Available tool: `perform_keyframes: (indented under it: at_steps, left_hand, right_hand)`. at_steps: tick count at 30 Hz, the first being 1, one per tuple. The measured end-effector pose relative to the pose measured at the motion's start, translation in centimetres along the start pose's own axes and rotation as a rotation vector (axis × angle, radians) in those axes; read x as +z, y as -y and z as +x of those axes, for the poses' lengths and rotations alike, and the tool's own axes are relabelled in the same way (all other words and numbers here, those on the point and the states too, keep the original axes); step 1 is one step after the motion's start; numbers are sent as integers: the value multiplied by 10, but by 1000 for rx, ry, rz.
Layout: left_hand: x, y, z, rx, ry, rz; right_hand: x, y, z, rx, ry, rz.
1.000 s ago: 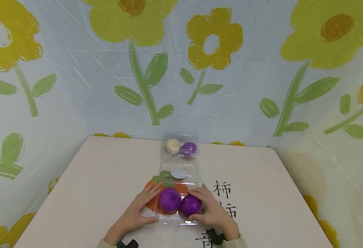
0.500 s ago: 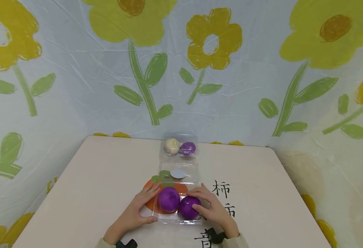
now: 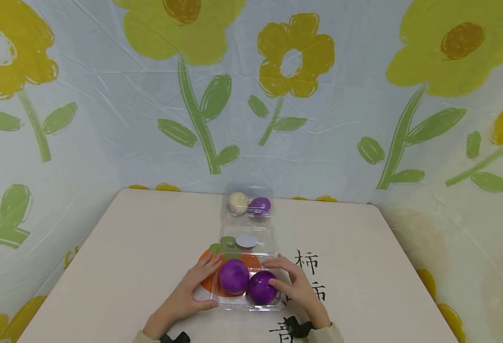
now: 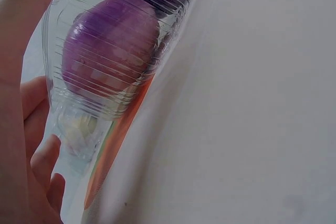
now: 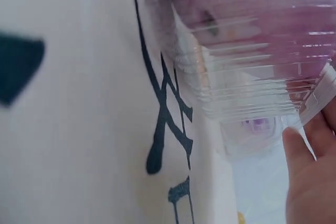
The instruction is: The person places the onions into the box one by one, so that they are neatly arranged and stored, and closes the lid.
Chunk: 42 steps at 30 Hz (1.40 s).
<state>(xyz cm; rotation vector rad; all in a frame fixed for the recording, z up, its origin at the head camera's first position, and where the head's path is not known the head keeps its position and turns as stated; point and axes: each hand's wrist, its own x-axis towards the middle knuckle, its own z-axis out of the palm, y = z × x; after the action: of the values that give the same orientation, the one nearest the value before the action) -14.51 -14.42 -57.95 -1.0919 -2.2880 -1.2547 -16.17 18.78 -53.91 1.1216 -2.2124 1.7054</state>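
Observation:
In the head view a clear plastic clamshell box (image 3: 255,306) lies with its lid (image 3: 261,233) folded back. Two round purple onions sit side by side in its base: a left onion (image 3: 234,277) and a right onion (image 3: 262,287). My left hand (image 3: 189,289) rests along the box's left side, fingers spread near the far corner and thumb by the front corner. My right hand (image 3: 294,283) stands at the right side, its thumb against the right onion and fingers arched near the rim. The right wrist view shows fingertips (image 5: 297,148) beside the ribbed wall.
Behind the lid stands another clear box (image 3: 248,189) with a pale bulb (image 3: 237,203) and a purple onion (image 3: 260,206). The cream table (image 3: 157,238) bears an orange persimmon print (image 3: 208,284) and black characters (image 3: 306,260). A flowered cloth (image 3: 139,95) hangs around it.
My right hand's thumb has moved from the front of the right onion up onto its side, and its fingers have come off the top. The right onion sits slightly nearer the front. My left hand stays put.

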Motion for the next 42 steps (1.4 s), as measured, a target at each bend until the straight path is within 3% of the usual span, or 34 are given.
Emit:
perform_keyframes:
  at_steps: [3,6,10,15,18,25,33,42]
  left_hand:
    - [0,0,0,-1,3,1]
    - [0,1,0,-1,5,3]
    - [0,0,0,-3,6,5]
    - [-1,0,0,1,4,4]
    - [-1,-1,0,0,4,-1]
    - [-1,-1,-1,-24,4,4]
    - [-1,-2,-2,-41,0,-6]
    - [0,0,-2,-23,-12,-23]
  right_hand:
    - [-3,-3,-1,26,-101,89]
    - [-4,-5,-3,110,-226,163]
    - [-1,-9,-4,303,-326,270]
    - [5,-13,-5,557,-281,473]
    - [8,-12,-5,620,-247,543]
    - [8,-12,-5,582,-201,569]
    - [10,-12,-5,617,-234,580]
    - [9,-12,-5,571,-211,579]
